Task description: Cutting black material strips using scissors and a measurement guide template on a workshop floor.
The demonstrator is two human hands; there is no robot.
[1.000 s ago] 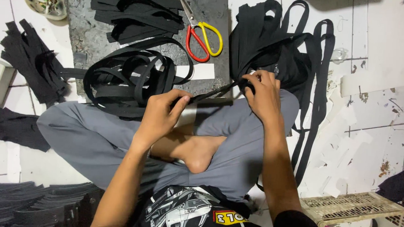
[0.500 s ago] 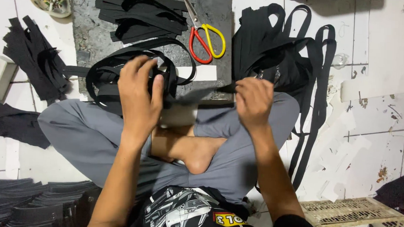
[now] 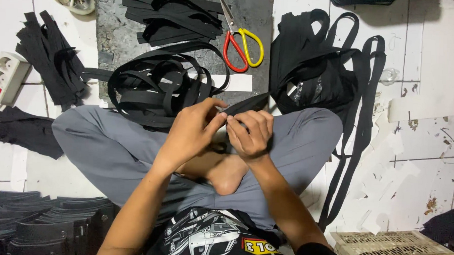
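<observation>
Black strap (image 3: 245, 105) lay over our lap, its near end pinched between both hands. Half a second before, the hands were spread apart along it; now left hand (image 3: 191, 131) and right hand (image 3: 249, 133) had met at one spot, fingers closed on the strap end — we judged a fold or join was being worked. Loose strap coil (image 3: 158, 87) and scissors (image 3: 242, 45) sat beyond on the dark mat (image 3: 114, 33). Fingers hid the strap tip itself.
</observation>
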